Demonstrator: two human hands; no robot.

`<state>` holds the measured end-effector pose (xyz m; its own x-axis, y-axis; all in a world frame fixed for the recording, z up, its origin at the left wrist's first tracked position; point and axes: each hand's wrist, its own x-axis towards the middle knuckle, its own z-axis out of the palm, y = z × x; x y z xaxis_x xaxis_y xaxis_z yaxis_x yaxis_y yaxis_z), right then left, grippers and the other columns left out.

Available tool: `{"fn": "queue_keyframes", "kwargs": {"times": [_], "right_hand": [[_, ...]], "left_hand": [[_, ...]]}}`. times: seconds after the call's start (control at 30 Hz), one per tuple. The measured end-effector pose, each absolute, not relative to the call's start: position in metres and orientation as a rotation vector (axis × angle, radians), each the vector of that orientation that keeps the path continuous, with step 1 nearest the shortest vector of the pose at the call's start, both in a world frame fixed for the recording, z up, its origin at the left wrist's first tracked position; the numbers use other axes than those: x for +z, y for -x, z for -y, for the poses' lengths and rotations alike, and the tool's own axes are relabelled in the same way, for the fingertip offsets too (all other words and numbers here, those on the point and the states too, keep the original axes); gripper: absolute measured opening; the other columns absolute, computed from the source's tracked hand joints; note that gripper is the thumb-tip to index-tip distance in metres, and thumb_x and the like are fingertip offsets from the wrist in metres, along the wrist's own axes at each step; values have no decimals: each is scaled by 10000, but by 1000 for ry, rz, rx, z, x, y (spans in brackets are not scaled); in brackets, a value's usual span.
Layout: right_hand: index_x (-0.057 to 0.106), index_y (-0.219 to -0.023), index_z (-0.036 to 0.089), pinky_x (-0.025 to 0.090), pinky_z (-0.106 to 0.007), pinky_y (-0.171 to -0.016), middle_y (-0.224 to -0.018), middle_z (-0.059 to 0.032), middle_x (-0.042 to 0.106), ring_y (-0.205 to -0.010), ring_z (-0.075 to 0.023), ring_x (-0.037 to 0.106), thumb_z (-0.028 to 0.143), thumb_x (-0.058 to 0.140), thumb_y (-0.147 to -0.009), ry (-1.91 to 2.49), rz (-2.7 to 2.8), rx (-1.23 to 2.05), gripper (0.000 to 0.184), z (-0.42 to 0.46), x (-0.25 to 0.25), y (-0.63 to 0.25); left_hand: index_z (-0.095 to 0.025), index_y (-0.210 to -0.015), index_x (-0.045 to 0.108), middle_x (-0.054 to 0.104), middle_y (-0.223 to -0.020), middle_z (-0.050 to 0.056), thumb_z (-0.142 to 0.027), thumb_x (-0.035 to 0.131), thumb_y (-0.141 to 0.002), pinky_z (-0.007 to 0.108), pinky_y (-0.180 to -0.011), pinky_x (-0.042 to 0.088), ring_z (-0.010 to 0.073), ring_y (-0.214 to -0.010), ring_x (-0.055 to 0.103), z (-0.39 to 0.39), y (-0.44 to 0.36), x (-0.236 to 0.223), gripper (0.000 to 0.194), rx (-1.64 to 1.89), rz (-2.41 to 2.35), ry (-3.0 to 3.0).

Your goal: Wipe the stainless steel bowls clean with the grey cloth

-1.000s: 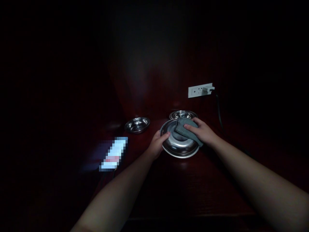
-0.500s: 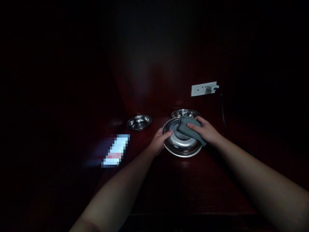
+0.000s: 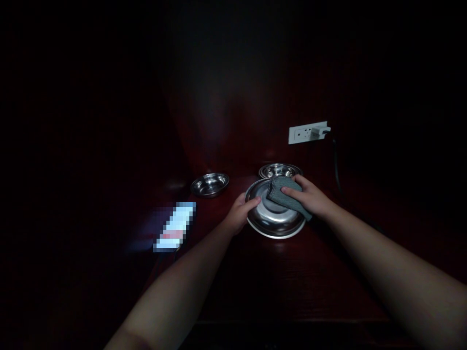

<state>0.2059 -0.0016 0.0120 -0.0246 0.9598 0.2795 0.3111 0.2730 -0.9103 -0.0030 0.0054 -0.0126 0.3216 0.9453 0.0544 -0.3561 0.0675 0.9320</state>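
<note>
A shiny metal bowl (image 3: 276,224) is held tilted in front of me, its round face toward the camera. My left hand (image 3: 239,214) grips its left rim, thumb lying over the edge. In my right hand (image 3: 306,195) is a folded grey-green cloth (image 3: 286,191), pressed against the bowl's upper right part. The cloth hides that stretch of the rim, and the right fingers are partly out of sight behind it. Just beyond the held bowl sits a stack of metal bowls (image 3: 279,170), partly covered by the cloth and hand.
Another metal bowl (image 3: 210,184) rests on the dark red table (image 3: 284,287), left of the stack. Nearer on the left lies a lit, pixelated phone-like screen (image 3: 175,227). A white wall socket (image 3: 307,132) holds a plug, and a dark cable (image 3: 336,165) hangs beside it. The surroundings are very dark.
The cloth and right hand have shifted very slightly left over the bowl. My left hand keeps its hold on the rim, and the other bowls stay in place.
</note>
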Motion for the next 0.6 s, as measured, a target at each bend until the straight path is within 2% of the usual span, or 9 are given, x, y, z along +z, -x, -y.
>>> {"fn": "queue_keyframes", "kwargs": {"times": [0.23,0.37,0.6], "right_hand": [[482,-1183,216,456,-406,-880,-1107,-83,597,-994,-250,579,511,623,-707,1296,1566,729,578,2,10,-205],[510,-1162,189,467,-406,-877,-1106,-98,618,-967,-248,603,525,596,-732,1299,1585,864,553,3,11,-205],[530,-1141,173,474,-402,-879,-1090,-104,632,-939,-235,619,515,601,-736,1294,1592,917,535,5,14,-205]], "left_hand": [[-152,-944,612,670,-901,58,-292,745,-602,355,-848,427,185,-836,610,-4,2,-10,393,1132,-711,-1111],[-147,-917,621,669,-891,57,-299,744,-601,356,-848,422,185,-830,607,-5,2,-12,372,1134,-720,-1150],[-145,-906,614,663,-876,52,-294,744,-592,353,-842,421,176,-818,601,-2,1,-10,371,1143,-733,-1129]]}}
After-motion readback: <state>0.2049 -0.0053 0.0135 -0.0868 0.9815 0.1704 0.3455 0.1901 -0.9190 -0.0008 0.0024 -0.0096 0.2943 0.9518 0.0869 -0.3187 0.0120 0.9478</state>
